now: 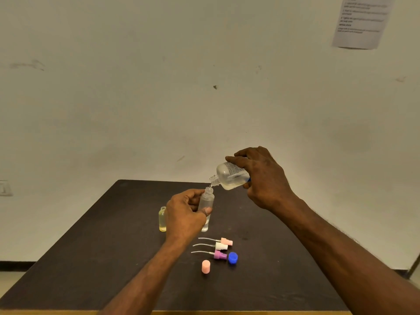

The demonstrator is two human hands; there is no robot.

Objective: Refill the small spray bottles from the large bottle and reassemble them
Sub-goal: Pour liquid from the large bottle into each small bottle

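My right hand (266, 178) grips the large clear bottle (229, 177), tipped with its open neck down to the left. Its mouth sits just above the open mouth of a small clear spray bottle (208, 198). My left hand (185, 214) holds that small bottle upright, thumb across its front. A thin stream of clear liquid runs between the two mouths. Behind my left hand stands another small open bottle (162, 220) with yellowish liquid at its bottom. Three spray heads with dip tubes lie in a row: peach (226, 241), white (221, 246), purple (220, 255).
A blue cap (233, 258) lies right of the purple spray head, and a peach cap (206, 266) stands nearer to me. All rest on a dark table (113, 258) against a pale wall. A printed sheet (361, 21) hangs at the upper right.
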